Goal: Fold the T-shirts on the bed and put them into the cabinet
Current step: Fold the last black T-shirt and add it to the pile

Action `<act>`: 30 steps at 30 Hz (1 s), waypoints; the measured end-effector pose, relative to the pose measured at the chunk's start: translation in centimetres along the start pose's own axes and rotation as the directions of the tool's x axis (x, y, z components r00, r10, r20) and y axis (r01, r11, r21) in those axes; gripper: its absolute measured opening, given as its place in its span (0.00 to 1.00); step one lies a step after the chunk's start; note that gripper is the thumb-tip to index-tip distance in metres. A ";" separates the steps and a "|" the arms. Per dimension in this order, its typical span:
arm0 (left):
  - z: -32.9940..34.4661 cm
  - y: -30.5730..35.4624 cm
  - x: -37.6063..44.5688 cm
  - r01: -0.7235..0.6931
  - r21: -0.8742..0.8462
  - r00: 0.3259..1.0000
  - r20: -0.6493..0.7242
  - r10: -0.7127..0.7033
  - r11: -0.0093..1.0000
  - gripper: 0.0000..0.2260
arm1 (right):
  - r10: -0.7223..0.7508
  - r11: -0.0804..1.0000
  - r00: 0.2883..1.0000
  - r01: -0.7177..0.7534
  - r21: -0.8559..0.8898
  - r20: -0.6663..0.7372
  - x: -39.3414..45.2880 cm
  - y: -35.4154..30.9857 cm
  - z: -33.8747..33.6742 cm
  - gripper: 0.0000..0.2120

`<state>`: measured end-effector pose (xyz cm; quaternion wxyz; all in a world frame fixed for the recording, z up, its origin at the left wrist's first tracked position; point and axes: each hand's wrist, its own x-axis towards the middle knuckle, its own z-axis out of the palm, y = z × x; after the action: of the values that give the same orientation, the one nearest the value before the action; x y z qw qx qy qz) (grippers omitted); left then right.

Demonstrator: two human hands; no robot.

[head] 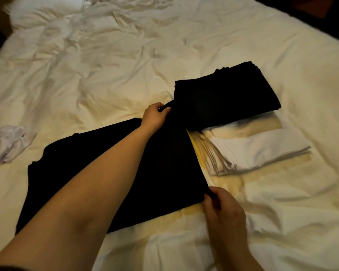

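Note:
A black T-shirt [160,165] lies spread flat on the bed [106,65] in front of me. My left hand [155,116] pinches its far right corner, close to a stack of folded black T-shirts [227,96]. My right hand [223,210] pinches the near right corner of the same shirt. Just right of the shirt's edge sits a stack of folded white T-shirts [258,151], partly under the black stack. A crumpled white T-shirt [10,143] lies at the left.
The bed's cream sheet is wrinkled, with bunched bedding [47,14] at the far left corner. Dark floor shows past the bed's far right edge [321,18]. No cabinet is in view.

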<state>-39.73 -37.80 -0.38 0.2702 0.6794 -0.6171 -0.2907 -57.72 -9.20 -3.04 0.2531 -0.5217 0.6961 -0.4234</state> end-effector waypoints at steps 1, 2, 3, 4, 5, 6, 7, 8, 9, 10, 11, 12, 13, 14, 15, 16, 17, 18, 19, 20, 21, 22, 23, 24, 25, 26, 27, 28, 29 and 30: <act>0.0 0.2 0.0 -0.007 0.004 1.000 0.001 0.007 1.000 0.09 | 0.058 0.998 0.998 -0.059 0.034 0.006 -0.1 0.0 -0.1 0.08; 0.0 0.2 0.0 -0.012 0.006 1.000 -0.001 0.012 1.000 0.09 | 0.088 0.995 0.996 -0.088 0.055 0.014 -0.2 -0.1 -0.1 0.08; 0.0 0.3 0.0 -0.012 0.006 1.000 -0.007 0.012 1.000 0.09 | 0.079 0.995 0.997 -0.079 0.064 0.007 -0.2 -0.1 -0.1 0.08; 0.1 0.3 0.1 -0.013 0.004 1.000 -0.014 0.013 1.000 0.10 | 0.049 0.997 0.999 -0.048 0.066 -0.014 -0.2 -0.1 -0.2 0.08; 0.2 0.3 0.1 -0.011 0.001 1.000 -0.021 0.011 1.000 0.11 | 0.017 0.997 0.999 -0.015 0.073 -0.034 -0.1 0.1 -0.2 0.08; 0.3 0.2 0.1 -0.009 -0.003 1.000 -0.027 0.009 1.000 0.11 | 0.017 0.995 0.999 -0.013 0.096 -0.045 0.0 0.3 -0.3 0.09; 0.4 0.2 0.2 -0.006 -0.006 0.999 -0.032 0.005 1.000 0.12 | 0.071 0.985 0.997 -0.063 0.158 -0.040 0.1 0.4 -0.3 0.11; 0.4 0.1 0.1 -0.006 -0.006 0.999 -0.036 0.005 1.000 0.12 | 0.153 0.954 0.988 -0.144 0.262 -0.014 0.2 0.4 -0.4 0.12; 0.4 0.1 0.2 -0.004 -0.003 0.999 -0.037 0.004 1.000 0.12 | 0.232 0.897 0.972 -0.226 0.381 0.028 0.3 0.3 -0.4 0.11; 0.4 0.1 0.2 0.001 0.000 0.999 -0.035 -0.001 1.000 0.12 | 0.291 0.829 0.954 -0.291 0.477 0.075 0.5 0.2 -0.7 0.10; 0.4 0.2 0.3 0.008 -0.001 0.999 -0.032 -0.008 1.000 0.12 | 0.316 0.776 0.940 -0.333 0.536 0.126 0.7 -0.1 -0.9 0.09; 0.3 0.1 0.4 0.014 -0.002 0.999 -0.031 -0.014 1.000 0.11 | 0.326 0.732 0.928 -0.370 0.571 0.184 0.8 -0.3 -1.2 0.08; 0.3 0.2 0.5 0.020 -0.004 0.999 -0.037 -0.020 1.000 0.11 | 0.328 0.687 0.913 -0.408 0.602 0.244 1.0 -0.5 -1.5 0.07; 0.3 0.2 0.6 0.022 -0.002 0.999 -0.048 -0.022 1.000 0.11 | 0.322 0.645 0.897 -0.442 0.624 0.302 1.1 -0.5 -1.7 0.06; 0.4 0.2 0.6 0.022 0.004 0.998 -0.060 -0.022 1.000 0.11 | 0.313 0.627 0.885 -0.466 0.625 0.346 1.2 -0.4 -1.8 0.07; 0.5 0.2 0.6 0.021 0.017 0.997 -0.069 -0.020 1.000 0.11 | 0.308 0.638 0.875 -0.481 0.602 0.374 1.4 -0.2 -1.8 0.08; 0.7 0.1 0.5 0.020 0.037 0.997 -0.071 -0.017 0.999 0.11 | 0.305 0.667 0.870 -0.485 0.566 0.387 1.5 0.0 -1.7 0.08; 0.8 0.1 0.5 0.019 0.059 0.997 -0.071 -0.015 0.998 0.12 | 0.297 0.700 0.876 -0.471 0.537 0.381 1.6 0.1 -1.6 0.09; 1.0 0.0 0.4 0.019 0.082 0.997 -0.071 -0.013 0.996 0.12 | 0.275 0.735 0.892 -0.435 0.520 0.358 1.6 0.2 -1.4 0.10; 1.1 0.0 0.4 0.018 0.103 0.997 -0.073 -0.010 0.995 0.13 | 0.246 0.772 0.915 -0.384 0.507 0.319 1.6 0.2 -1.3 0.09; 1.1 0.1 0.4 0.016 0.111 0.997 -0.077 -0.008 0.994 0.13 | 0.220 0.804 0.937 -0.331 0.494 0.271 1.5 0.2 -1.2 0.08; 1.2 0.2 0.5 0.014 0.098 0.996 -0.084 -0.006 0.995 0.13 | 0.208 0.824 0.953 -0.293 0.485 0.221 1.5 0.2 -1.2 0.06; 1.2 0.3 0.5 0.009 0.063 0.996 -0.094 -0.003 0.998 0.11 | 0.212 0.836 0.962 -0.269 0.478 0.172 1.4 0.1 -1.2 0.04; 1.2 0.5 0.4 0.002 0.026 0.995 -0.102 0.000 1.000 0.11 | 0.221 0.847 0.967 -0.253 0.467 0.124 1.4 0.2 -1.3 0.03; 1.3 0.6 0.3 -0.009 0.005 0.994 -0.107 0.009 1.000 0.10 | 0.221 0.865 0.971 -0.238 0.441 0.089 1.4 0.4 -1.3 0.02; 1.4 0.5 0.3 -0.019 0.012 0.995 -0.103 0.020 1.000 0.10 | 0.217 0.889 0.974 -0.227 0.398 0.071 1.4 0.6 -1.3 0.02; 1.5 0.3 0.2 -0.023 0.035 0.996 -0.090 0.026 0.999 0.10 | 0.208 0.912 0.976 -0.218 0.347 0.066 1.5 0.8 -1.3 0.02; 1.6 0.1 0.2 -0.022 0.061 0.997 -0.075 0.027 0.998 0.10 | 0.200 0.929 0.978 -0.210 0.305 0.065 1.5 0.9 -1.2 0.03; 1.6 -0.1 0.1 -0.023 0.080 0.997 -0.067 0.029 0.996 0.10 | 0.196 0.939 0.979 -0.205 0.277 0.059 1.6 1.1 -1.1 0.03; 1.6 -0.1 0.1 -0.026 0.101 0.997 -0.071 0.033 0.995 0.11 | 0.191 0.946 0.981 -0.196 0.257 0.046 1.7 1.2 -1.0 0.04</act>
<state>-40.84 -37.90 -1.60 0.2625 0.6932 -0.6305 -0.2305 -59.67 -10.33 -3.35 0.3668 -0.4174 0.6795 -0.4791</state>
